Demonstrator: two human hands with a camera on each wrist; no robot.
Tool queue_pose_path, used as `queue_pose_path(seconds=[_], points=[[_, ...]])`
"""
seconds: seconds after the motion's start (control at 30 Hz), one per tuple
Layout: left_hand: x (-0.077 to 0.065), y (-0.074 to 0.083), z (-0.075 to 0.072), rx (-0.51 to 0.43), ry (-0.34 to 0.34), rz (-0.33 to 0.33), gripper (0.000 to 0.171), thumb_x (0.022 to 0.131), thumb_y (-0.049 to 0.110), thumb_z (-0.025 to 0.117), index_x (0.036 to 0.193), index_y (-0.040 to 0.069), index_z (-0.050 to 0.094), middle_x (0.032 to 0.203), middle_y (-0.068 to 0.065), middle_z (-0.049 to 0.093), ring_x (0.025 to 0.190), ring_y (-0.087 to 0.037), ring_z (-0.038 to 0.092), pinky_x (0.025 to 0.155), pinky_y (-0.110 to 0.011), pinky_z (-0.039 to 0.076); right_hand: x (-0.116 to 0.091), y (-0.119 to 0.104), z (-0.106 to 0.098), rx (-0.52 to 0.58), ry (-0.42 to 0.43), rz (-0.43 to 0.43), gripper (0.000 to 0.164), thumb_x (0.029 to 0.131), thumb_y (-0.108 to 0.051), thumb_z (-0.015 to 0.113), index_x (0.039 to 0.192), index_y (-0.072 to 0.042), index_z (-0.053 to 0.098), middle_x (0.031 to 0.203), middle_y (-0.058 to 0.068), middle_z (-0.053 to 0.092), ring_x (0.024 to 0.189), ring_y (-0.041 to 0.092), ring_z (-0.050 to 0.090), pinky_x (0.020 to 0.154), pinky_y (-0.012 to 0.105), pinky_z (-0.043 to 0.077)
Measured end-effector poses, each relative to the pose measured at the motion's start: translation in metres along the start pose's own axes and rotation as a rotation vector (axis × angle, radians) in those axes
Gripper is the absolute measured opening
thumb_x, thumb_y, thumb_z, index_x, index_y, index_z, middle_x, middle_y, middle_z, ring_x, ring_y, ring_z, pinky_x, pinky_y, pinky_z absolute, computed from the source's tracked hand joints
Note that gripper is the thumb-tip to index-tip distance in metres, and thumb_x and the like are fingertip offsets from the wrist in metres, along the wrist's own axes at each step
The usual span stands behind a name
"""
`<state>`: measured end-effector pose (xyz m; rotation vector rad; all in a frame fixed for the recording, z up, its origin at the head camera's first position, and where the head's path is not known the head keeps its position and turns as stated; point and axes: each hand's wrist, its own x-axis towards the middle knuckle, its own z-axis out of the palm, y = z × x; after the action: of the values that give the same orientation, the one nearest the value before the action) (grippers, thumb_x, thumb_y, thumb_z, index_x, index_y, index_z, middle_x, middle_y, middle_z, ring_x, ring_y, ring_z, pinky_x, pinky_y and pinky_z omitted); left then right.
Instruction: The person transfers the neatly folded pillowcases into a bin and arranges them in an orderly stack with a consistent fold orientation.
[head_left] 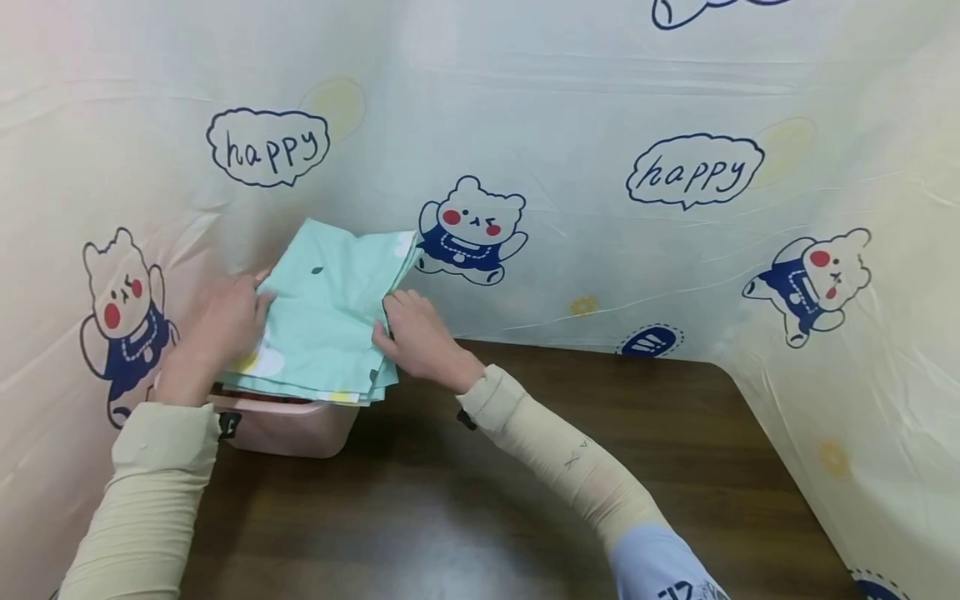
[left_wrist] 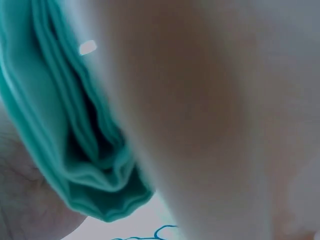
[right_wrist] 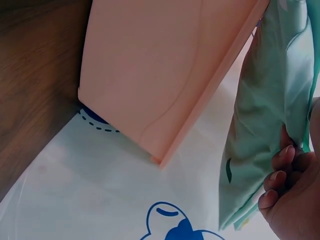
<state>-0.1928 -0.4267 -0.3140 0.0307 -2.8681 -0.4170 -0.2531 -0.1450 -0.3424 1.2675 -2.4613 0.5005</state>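
Observation:
A folded mint-green cloth (head_left: 322,308) with white and yellow patches and small dark leaf prints is held over a pink plastic bin (head_left: 292,432). It covers most of the bin's top in the head view. My right hand (head_left: 422,335) grips the cloth's right edge, its fingers curled round the folds in the right wrist view. On the opposite edge, my left hand (head_left: 228,321) holds the cloth with the thumb at its side. Several stacked layers of the cloth (left_wrist: 75,125) show in the left wrist view. What lies inside the bin is mostly hidden.
The bin stands at the left of a dark wooden tabletop (head_left: 450,467). Behind and at both sides hangs a pale curtain (head_left: 570,100) printed with bears and "happy" bubbles, close to the bin. A blurred pale surface fills much of the left wrist view.

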Motion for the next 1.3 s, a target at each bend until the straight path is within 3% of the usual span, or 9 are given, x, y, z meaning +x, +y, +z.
queue_pose_path(seconds=[0.07,0.13,0.23,0.43,0.7,0.97,1.3], points=[[0.0,-0.002,0.003,0.009,0.021,0.01,0.051,0.11,0.03,0.035,0.124,-0.017,0.05,0.095,-0.027,0.052,0.087,-0.041,0.046,0.075,-0.053,0.038,-0.001,0.0,0.0,0.012,-0.007,0.005,0.018,0.104,-0.024,0.048,0.101,-0.008,0.054,0.085,0.001,0.047,0.082,0.016,0.045,0.076,0.026,0.037],[0.001,-0.002,0.006,0.009,0.044,0.016,0.05,0.11,0.028,0.036,0.122,-0.018,0.051,0.095,-0.028,0.053,0.087,-0.042,0.047,0.075,-0.054,0.038,-0.002,0.0,0.0,0.021,-0.018,0.011,0.018,0.105,-0.024,0.048,0.101,-0.008,0.054,0.085,0.001,0.047,0.083,0.016,0.045,0.076,0.026,0.037],[0.002,-0.002,0.01,0.005,0.083,0.028,0.049,0.11,0.025,0.036,0.123,-0.02,0.05,0.102,-0.033,0.054,0.092,-0.046,0.048,0.082,-0.061,0.038,-0.002,0.001,0.0,0.012,-0.028,0.018,0.018,0.105,-0.025,0.048,0.102,-0.008,0.054,0.085,0.001,0.047,0.083,0.016,0.045,0.077,0.026,0.036],[-0.002,-0.005,0.007,-0.02,0.091,0.001,0.053,0.11,0.023,0.033,0.134,-0.023,0.04,0.118,-0.041,0.048,0.111,-0.056,0.043,0.099,-0.069,0.03,0.002,-0.005,0.003,-0.005,-0.029,0.006,0.02,0.106,-0.027,0.047,0.101,-0.009,0.055,0.085,0.001,0.048,0.083,0.016,0.046,0.075,0.026,0.037],[-0.003,-0.011,0.005,-0.015,0.117,-0.003,0.053,0.11,0.022,0.033,0.138,-0.023,0.037,0.123,-0.042,0.045,0.114,-0.057,0.04,0.101,-0.069,0.028,0.011,-0.008,0.01,-0.034,-0.05,0.027,0.021,0.107,-0.03,0.047,0.1,-0.011,0.053,0.083,0.0,0.047,0.08,0.016,0.044,0.071,0.025,0.034],[-0.001,-0.018,0.007,0.02,0.155,-0.005,0.039,0.108,0.017,0.038,0.115,-0.02,0.048,0.097,-0.031,0.048,0.09,-0.046,0.042,0.081,-0.06,0.036,0.019,-0.009,0.021,-0.051,-0.069,0.039,0.024,0.108,-0.031,0.046,0.103,-0.009,0.055,0.084,0.0,0.048,0.079,0.016,0.045,0.07,0.026,0.036],[0.001,-0.03,0.004,0.051,0.139,-0.01,0.04,0.108,0.018,0.038,0.104,-0.02,0.049,0.094,-0.035,0.049,0.09,-0.051,0.045,0.081,-0.062,0.036,0.026,-0.012,0.034,-0.047,-0.075,0.029,0.026,0.108,-0.033,0.047,0.106,-0.009,0.055,0.086,0.0,0.05,0.082,0.015,0.048,0.073,0.026,0.04]])
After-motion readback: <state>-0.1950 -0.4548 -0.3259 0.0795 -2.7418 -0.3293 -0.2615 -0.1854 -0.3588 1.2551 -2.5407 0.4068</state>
